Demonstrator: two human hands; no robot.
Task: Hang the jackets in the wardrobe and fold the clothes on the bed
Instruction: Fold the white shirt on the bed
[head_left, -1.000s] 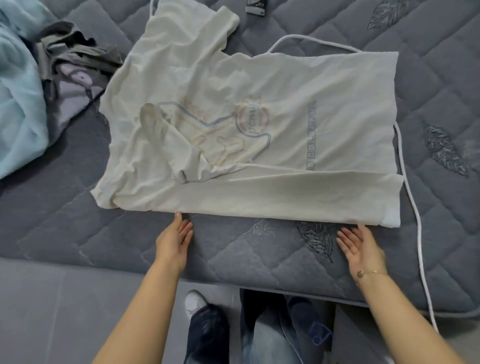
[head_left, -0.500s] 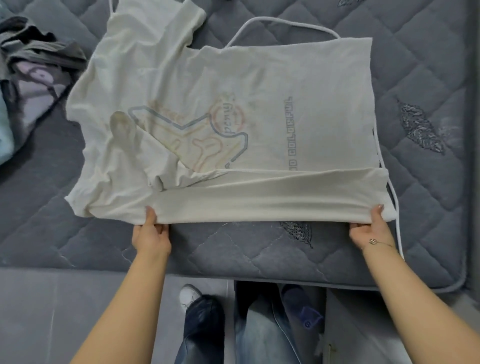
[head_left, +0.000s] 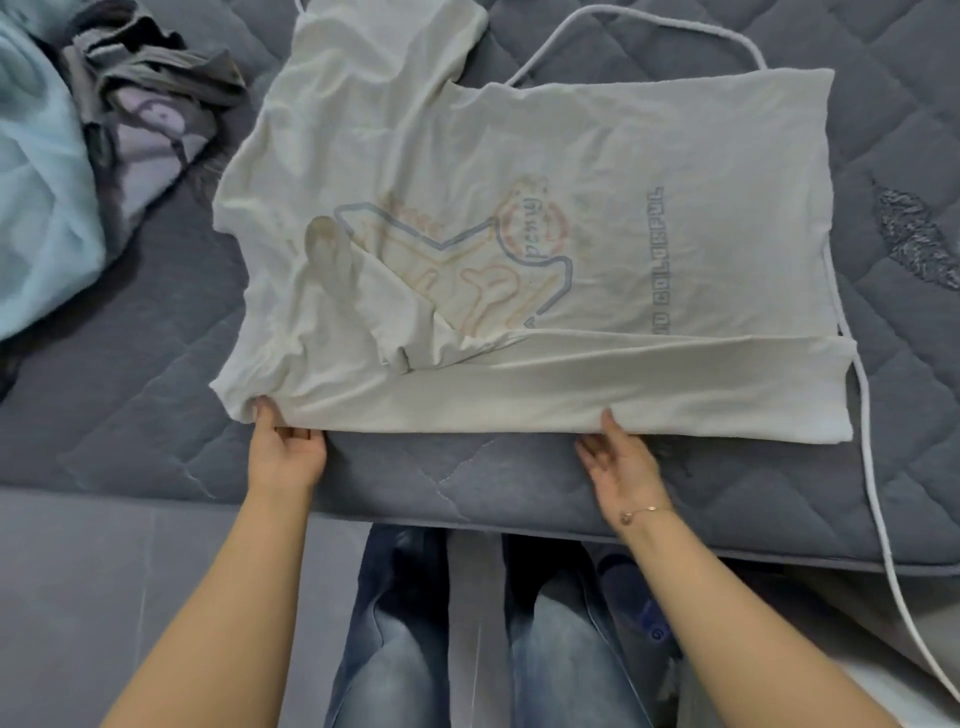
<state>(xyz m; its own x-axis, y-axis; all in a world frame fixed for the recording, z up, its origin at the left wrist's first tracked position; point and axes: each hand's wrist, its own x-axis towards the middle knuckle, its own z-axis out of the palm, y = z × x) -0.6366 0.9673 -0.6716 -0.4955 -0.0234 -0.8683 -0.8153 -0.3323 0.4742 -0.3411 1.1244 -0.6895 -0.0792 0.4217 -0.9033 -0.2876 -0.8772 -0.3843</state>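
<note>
- Grey quilted mattress (head_left: 156, 415) fills most of what we see from the head view, its near edge running across just above our knees, with grey floor to the left below it.
- We see a cream T-shirt (head_left: 597, 182) spread flat on the mattress, print side up, with a faded outline drawing in the middle and a line of grey lettering nearer the hem on the right.
- Its near long side is already folded over into a flat band running along the edge closest to us, and one sleeve lies crumpled on top near the collar end.
- Our left hand (head_left: 285, 452) pinches the near edge of the shirt at its left end, thumb lying on top of the cloth and fingers curled below it.
- Our right hand (head_left: 618, 462) sits at the same near edge further right, palm turned up and fingers loosely spread, the thumb tip touching the fold; we cannot tell whether any finger reaches under the cloth.
- A thin bracelet (head_left: 644, 512) circles the right wrist.
- A white cord (head_left: 867, 426) loops round the far and right sides of the shirt and drops off the mattress edge.
- At the far left lie a pale blue garment (head_left: 36, 208) and, beside it, a crumpled pile of grey clothes (head_left: 150, 98).
- Blue jeans (head_left: 395, 644) show between our forearms.
</note>
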